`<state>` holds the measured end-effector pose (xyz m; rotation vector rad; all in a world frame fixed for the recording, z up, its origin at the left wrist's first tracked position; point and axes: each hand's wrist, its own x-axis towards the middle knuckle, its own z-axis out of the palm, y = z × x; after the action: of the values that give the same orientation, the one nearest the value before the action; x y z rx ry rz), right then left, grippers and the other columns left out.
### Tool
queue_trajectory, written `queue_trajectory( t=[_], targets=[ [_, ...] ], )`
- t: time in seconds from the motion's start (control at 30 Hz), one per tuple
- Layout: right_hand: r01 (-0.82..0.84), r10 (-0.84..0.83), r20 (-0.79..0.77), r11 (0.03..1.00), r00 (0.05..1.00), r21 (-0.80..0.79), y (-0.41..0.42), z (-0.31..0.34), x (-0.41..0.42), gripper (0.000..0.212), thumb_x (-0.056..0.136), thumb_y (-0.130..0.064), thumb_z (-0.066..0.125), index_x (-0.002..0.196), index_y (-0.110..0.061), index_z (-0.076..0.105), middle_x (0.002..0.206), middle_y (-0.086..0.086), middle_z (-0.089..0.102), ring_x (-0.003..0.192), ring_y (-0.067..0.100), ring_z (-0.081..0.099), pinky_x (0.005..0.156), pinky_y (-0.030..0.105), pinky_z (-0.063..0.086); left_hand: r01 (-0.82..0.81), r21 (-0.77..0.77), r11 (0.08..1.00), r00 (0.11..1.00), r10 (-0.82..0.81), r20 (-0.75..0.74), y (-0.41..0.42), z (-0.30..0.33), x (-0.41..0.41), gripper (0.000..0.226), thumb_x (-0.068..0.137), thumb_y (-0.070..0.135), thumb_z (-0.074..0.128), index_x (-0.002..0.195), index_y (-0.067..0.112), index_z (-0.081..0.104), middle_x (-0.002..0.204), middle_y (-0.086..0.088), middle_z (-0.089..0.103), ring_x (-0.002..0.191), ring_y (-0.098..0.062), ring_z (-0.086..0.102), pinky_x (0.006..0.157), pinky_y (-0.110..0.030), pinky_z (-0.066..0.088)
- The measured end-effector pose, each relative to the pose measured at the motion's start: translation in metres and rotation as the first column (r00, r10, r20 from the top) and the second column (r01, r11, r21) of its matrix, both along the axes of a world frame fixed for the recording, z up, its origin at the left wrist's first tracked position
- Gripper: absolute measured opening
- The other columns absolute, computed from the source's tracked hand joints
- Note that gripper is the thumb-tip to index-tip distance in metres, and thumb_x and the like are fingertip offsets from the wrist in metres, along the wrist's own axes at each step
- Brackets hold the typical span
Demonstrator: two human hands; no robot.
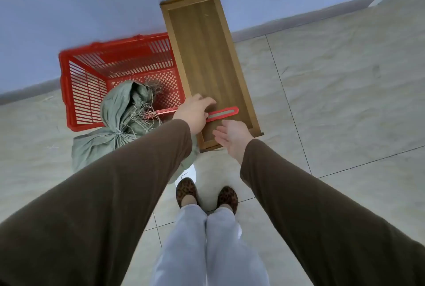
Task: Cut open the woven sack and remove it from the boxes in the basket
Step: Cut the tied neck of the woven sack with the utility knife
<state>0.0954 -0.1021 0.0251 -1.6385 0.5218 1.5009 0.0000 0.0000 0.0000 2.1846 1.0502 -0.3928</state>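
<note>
Here, in the head view, the wooden tray [207, 55] serves as the landmark: a red-handled cutter [222, 113] lies across its near end, and the left hand [194, 110] rests on the cutter's handle end, fingers curled over it (whether they have truly closed around it I cannot tell). The right hand [232, 136] hovers just nearer than the cutter, over the tray's near edge, palm up and fingers spread, holding nothing. Left of the tray stands the red basket [69, 83], touching the tray's side, and the green woven sack [124, 113], knotted and frayed, spills over the basket's near rim onto the floor. No boxes can be seen.

To my judgement the step is taking up the cutter. It should be lifted by the handle, blade end kept pointing away from the open right palm, before turning toward the sack's knot.
</note>
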Motion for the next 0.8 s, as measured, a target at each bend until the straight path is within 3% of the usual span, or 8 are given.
queue_trajectory(
  t=[0.17, 0.27, 0.33, 0.43, 0.5, 0.67, 0.8],
  targets=[
    [0.004, -0.001, -0.062, 0.999, 0.998, 0.041, 0.01, -0.012, -0.006, 0.034, 0.11, -0.014, 0.048, 0.143, -0.006, 0.055, 0.135, 0.016, 0.065, 0.131, 0.03, 0.061, 0.109, 0.042, 0.049, -0.042, -0.05, 0.998, 0.999, 0.041, -0.015, -0.004, -0.018, 0.001, 0.047, 0.1, 0.0, 0.051, 0.14, 0.023, 0.06, 0.129, -0.011, 0.057, 0.125, -0.032, 0.051, 0.11, -0.049, 0.044],
    [0.021, -0.017, -0.058, 0.997, 0.998, 0.077, 0.011, -0.014, -0.008, 0.039, 0.111, -0.012, 0.047, 0.15, -0.01, 0.049, 0.14, 0.016, 0.063, 0.13, 0.029, 0.062, 0.11, 0.042, 0.049, -0.175, -0.116, 0.978, 0.983, 0.179, 0.028, -0.009, -0.021, -0.001, 0.044, 0.097, -0.005, 0.054, 0.133, 0.017, 0.065, 0.115, -0.013, 0.062, 0.115, -0.033, 0.056, 0.103, -0.044, 0.047],
    [0.002, -0.002, -0.004, 0.996, 1.0, 0.084, 0.009, -0.014, -0.008, 0.039, 0.111, -0.01, 0.046, 0.149, -0.01, 0.048, 0.134, 0.014, 0.065, 0.121, 0.026, 0.064, 0.105, 0.039, 0.052, -0.296, -0.214, 0.931, 0.946, 0.317, 0.069, -0.013, -0.019, -0.003, 0.037, 0.097, -0.005, 0.058, 0.129, 0.012, 0.067, 0.102, -0.009, 0.062, 0.101, -0.029, 0.061, 0.091, -0.035, 0.05],
    [-0.099, 0.084, 0.136, 0.99, 0.987, 0.101, 0.003, -0.007, -0.008, 0.035, 0.11, -0.01, 0.048, 0.144, -0.012, 0.055, 0.13, 0.011, 0.067, 0.12, 0.022, 0.065, 0.103, 0.037, 0.054, -0.455, -0.391, 0.8, 0.828, 0.542, 0.146, -0.02, -0.003, -0.006, 0.027, 0.097, -0.006, 0.061, 0.117, 0.012, 0.068, 0.088, -0.002, 0.06, 0.085, -0.019, 0.058, 0.067, -0.014, 0.046],
    [-0.137, 0.11, 0.184, 0.98, 0.977, 0.142, 0.0, 0.001, -0.007, 0.033, 0.11, -0.011, 0.047, 0.141, -0.014, 0.058, 0.132, 0.01, 0.067, 0.123, 0.023, 0.064, 0.105, 0.036, 0.054, -0.509, -0.483, 0.713, 0.739, 0.65, 0.181, -0.023, 0.011, -0.009, 0.027, 0.097, -0.006, 0.06, 0.113, 0.014, 0.067, 0.085, 0.001, 0.061, 0.08, -0.014, 0.058, 0.061, -0.007, 0.044],
    [-0.282, 0.223, 0.191, 0.88, 0.956, 0.382, -0.004, 0.031, -0.004, 0.035, 0.111, -0.017, 0.047, 0.145, -0.017, 0.057, 0.135, 0.006, 0.07, 0.128, 0.021, 0.065, 0.107, 0.039, 0.054, -0.504, -0.723, 0.472, 0.49, 0.846, 0.21, -0.037, 0.049, -0.025, 0.029, 0.101, -0.007, 0.057, 0.12, 0.013, 0.067, 0.08, 0.002, 0.064, 0.07, -0.006, 0.066, 0.068, -0.02, 0.055],
    [-0.476, 0.394, 0.268, 0.747, 0.879, 0.464, 0.0, 0.054, -0.012, 0.042, 0.109, -0.014, 0.052, 0.148, -0.028, 0.053, 0.134, -0.002, 0.071, 0.13, 0.016, 0.063, 0.11, 0.039, 0.051, -0.503, -0.773, 0.387, 0.34, 0.911, 0.234, -0.046, 0.081, -0.041, 0.035, 0.099, -0.011, 0.057, 0.124, 0.009, 0.068, 0.085, -0.001, 0.07, 0.074, -0.008, 0.07, 0.07, -0.018, 0.058]
  ],
)
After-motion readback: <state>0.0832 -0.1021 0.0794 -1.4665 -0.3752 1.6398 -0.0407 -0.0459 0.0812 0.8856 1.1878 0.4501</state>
